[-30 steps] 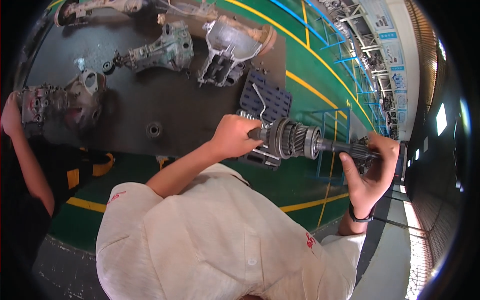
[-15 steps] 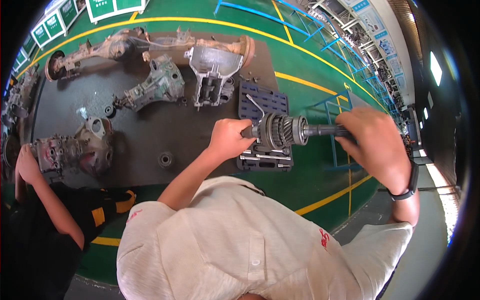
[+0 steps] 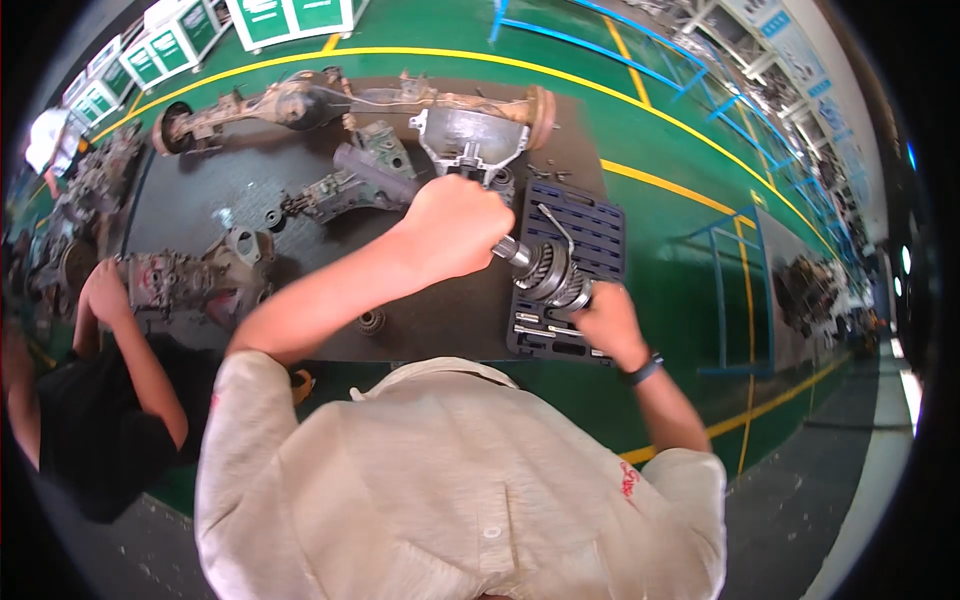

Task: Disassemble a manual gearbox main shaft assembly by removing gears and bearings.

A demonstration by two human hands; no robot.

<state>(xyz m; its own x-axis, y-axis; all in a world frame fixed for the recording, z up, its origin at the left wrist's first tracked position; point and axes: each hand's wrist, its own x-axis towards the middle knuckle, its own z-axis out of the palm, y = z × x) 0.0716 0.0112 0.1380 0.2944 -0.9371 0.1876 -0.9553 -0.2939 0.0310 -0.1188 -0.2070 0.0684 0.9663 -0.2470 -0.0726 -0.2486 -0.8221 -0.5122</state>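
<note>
Gear shaft (image 3: 548, 272) tilts between both hands over dark tool case (image 3: 602, 228); left hand (image 3: 458, 225) is fist-wrapped round its splined end, right hand (image 3: 608, 318) curls at far gear end, can't tell if clamped. Blurred grey bar (image 3: 375, 172) pokes past left fist. Good handling probably means supporting both ends, steady axis, teeth clear of loose sockets (image 3: 527, 318).

There's the left grip (image 3: 458, 228), clenched in a tight fist, the left forearm (image 3: 325, 288) stretched bare on a slant up and rightward; and the right grip (image 3: 612, 325) (lower in view) is curled inward, right forearm (image 3: 675, 412) angled up and leftward.
</note>
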